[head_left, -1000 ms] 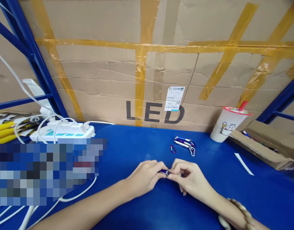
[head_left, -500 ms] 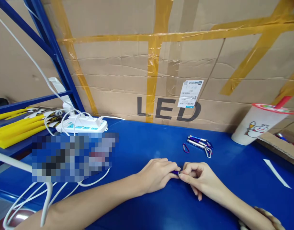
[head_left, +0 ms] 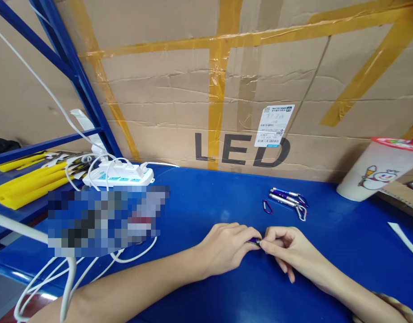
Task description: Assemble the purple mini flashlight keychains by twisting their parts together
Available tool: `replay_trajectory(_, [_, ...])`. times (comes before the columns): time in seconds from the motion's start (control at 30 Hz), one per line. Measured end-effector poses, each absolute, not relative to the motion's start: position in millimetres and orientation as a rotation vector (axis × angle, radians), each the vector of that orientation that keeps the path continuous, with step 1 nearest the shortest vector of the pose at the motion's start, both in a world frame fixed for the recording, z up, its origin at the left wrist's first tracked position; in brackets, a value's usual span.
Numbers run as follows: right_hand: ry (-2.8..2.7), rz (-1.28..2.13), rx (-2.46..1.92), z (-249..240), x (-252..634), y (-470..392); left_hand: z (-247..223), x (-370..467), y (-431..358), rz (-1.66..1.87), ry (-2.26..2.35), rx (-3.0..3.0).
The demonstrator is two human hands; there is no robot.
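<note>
Between my two hands is a small dark purple cylinder [head_left: 253, 241], mostly hidden by fingers. My left hand [head_left: 226, 248] is closed round its body. The thumb and forefinger of my right hand [head_left: 283, 246] pinch its right end, where a bit of metal shows; the other fingers of that hand curl below. Beyond my hands, several slim metal pens or lights [head_left: 284, 197] in blue, purple and silver lie together with carabiner clips. A separate purple carabiner [head_left: 267, 207] lies just left of them.
The blue table [head_left: 199, 193] backs onto a large cardboard box [head_left: 179, 103]. A drink cup [head_left: 375, 172] and a white strip [head_left: 405, 240] are at the right. A power strip [head_left: 120, 175], white cables [head_left: 134, 259], a blurred patch and yellow-handled items [head_left: 31, 181] are at the left.
The view has shifted slightly, so the table objects appear further right. Both hands keep the same hold on the purple cylinder, with hardly any visible movement.
</note>
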State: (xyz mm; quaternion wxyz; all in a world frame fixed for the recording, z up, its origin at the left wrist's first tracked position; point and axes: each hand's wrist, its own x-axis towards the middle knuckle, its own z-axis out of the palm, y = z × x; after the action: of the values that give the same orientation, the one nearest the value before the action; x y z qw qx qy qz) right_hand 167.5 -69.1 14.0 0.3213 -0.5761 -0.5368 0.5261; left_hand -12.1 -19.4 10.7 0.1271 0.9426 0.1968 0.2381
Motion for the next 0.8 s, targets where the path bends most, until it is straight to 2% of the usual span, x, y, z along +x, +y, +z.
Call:
replay_trajectory(0.13, [-1.465, 1.219, -1.511, 16, 166, -69, 14, -11, -20, 0.654, 0.674, 2.731])
replay_trajectory(0.33, [-1.773, 0.524, -1.252, 20, 173, -71, 13, -10, -17, 0.673, 0.743, 2.595])
replay_trajectory(0.47, [-1.91, 0.233, -1.157, 21, 178, -73, 13, -10, -17, 0.673, 0.699, 2.575])
replay_trajectory(0.8, [-1.966, 0.101, -1.192, 13, 179, -74, 14, -8, -14, 0.627, 0.623, 2.621])
